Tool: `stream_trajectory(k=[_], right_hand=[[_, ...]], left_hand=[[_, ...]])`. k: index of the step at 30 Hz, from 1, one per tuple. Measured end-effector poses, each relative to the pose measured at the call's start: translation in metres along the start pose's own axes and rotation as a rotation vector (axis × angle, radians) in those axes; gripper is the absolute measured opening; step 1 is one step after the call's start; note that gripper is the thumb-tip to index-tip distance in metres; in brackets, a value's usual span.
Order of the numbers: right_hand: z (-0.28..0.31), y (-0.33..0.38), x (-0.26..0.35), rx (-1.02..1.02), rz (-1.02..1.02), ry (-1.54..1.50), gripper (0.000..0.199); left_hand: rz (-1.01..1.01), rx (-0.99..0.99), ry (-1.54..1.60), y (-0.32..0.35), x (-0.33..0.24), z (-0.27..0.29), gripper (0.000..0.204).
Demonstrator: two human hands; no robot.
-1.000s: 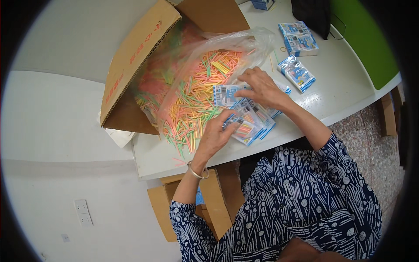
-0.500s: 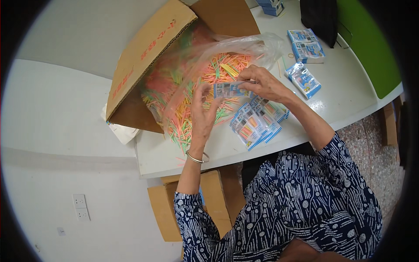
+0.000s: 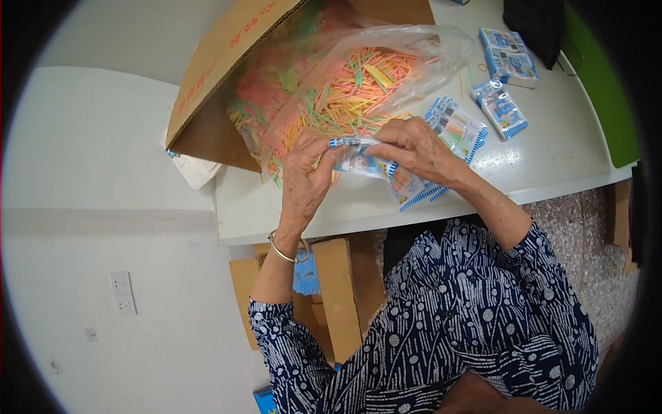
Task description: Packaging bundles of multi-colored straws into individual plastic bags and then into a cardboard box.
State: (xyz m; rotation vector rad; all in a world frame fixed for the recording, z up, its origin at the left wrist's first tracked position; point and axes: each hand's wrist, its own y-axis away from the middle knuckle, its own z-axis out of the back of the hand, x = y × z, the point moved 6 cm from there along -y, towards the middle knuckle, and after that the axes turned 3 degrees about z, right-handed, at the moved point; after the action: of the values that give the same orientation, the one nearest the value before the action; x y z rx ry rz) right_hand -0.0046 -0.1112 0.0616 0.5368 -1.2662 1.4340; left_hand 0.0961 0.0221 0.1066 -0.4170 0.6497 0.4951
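Note:
Between my hands is a small clear plastic packet (image 3: 358, 161) with blue-and-white printing. My left hand (image 3: 305, 174) pinches its left end between thumb and fingers. My right hand (image 3: 422, 153) grips the other end with bent fingers, hiding part of it. Filled packets (image 3: 416, 195) with pastel sticks inside lie on the table under and beside my right hand; another packet (image 3: 458, 127) shows just beyond it. Past my hands, loose pink, yellow, orange and green thin sticks (image 3: 358, 90) are heaped in a clear plastic bag (image 3: 445, 45).
A cardboard carton (image 3: 231, 58) lies on its side around the bag. More packets (image 3: 500, 110) and a stack of packets (image 3: 509, 56) sit at the right of the white table (image 3: 552, 131), near a black bag (image 3: 534, 27). Below the table edge stands an open carton (image 3: 338, 297) with blue items.
My hands have drawn the packet back from the stick heap toward the table's near edge. My left fingers, looser before, now pinch the packet's end. The whole view has shifted slightly.

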Motion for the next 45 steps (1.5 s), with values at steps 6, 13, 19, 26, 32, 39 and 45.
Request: stream_trajectory(k=[6,13,19,26,32,39,45], right_hand=[[-0.015,0.005,-0.006,-0.004,0.066,0.028,0.024],[-0.001,0.013,-0.022,-0.099,-0.097,-0.050,0.027],[-0.006,0.010,-0.026,-0.063,-0.100,0.024,0.028],[-0.003,0.014,-0.026,-0.157,-0.093,-0.046,0.034],[-0.003,0.017,-0.024,-0.155,-0.134,-0.088,0.034],[-0.004,0.016,-0.027,-0.125,-0.160,-0.075,0.035],[0.000,0.018,-0.027,-0.178,-0.196,-0.163,0.035]], left_hand=[[0.127,-0.099,0.201,0.028,0.031,0.025,0.014],[0.310,-0.395,-0.638,0.152,0.145,0.095,0.023],[0.091,-0.090,-0.862,0.153,0.133,0.049,0.037],[-0.092,0.196,-1.063,0.129,0.133,0.026,0.010],[-0.068,0.069,-0.910,0.123,0.154,0.040,0.007],[0.398,-0.196,-0.021,0.105,0.192,0.050,0.010],[0.208,-0.190,-0.292,0.090,0.129,0.008,0.008]])
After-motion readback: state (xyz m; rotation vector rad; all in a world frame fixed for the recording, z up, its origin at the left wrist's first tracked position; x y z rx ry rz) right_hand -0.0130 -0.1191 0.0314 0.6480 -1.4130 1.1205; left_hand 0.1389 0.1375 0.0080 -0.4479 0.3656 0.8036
